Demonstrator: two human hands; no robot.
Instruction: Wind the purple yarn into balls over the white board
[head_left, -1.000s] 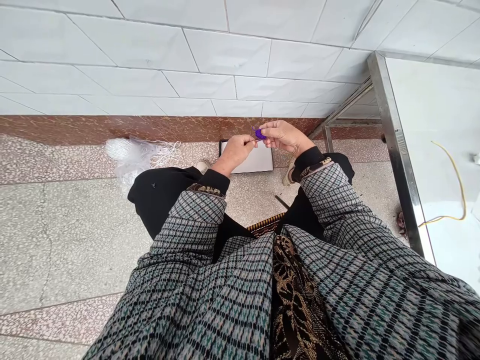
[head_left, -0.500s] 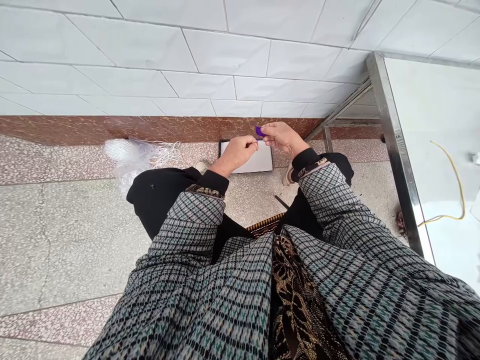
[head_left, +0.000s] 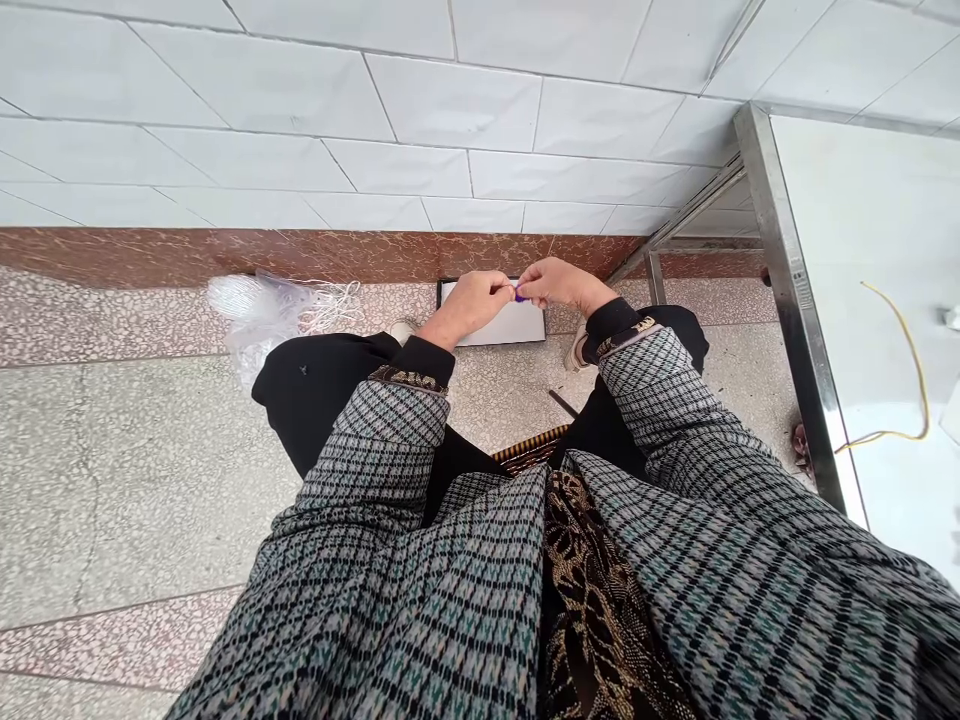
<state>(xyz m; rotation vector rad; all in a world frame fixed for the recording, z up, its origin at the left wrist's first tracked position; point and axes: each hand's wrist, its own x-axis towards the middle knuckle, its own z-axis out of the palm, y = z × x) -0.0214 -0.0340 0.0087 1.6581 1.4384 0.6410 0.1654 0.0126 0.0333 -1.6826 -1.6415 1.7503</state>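
Over a shallow white tray with a dark rim (head_left: 544, 325), my two hands meet fingertip to fingertip. My right hand (head_left: 559, 284) is closed in a pinch on a small purple bundle (head_left: 519, 294), mostly hidden by the fingers; its material is too small to tell. My left hand (head_left: 474, 302) is also closed, thumb and forefinger pinched right beside the purple bundle. Whatever sits between those left fingertips cannot be made out.
White cord (head_left: 330, 305) lies on the speckled floor at the left with a clear plastic bag (head_left: 262, 320). A metal-framed table (head_left: 795, 290) stands at the right, a yellow wire (head_left: 919, 370) on its top. The tiled wall (head_left: 465, 120) rises ahead.
My right hand has come down and slightly left with the purple bundle, which now meets my left fingertips. My left hand has hardly moved.
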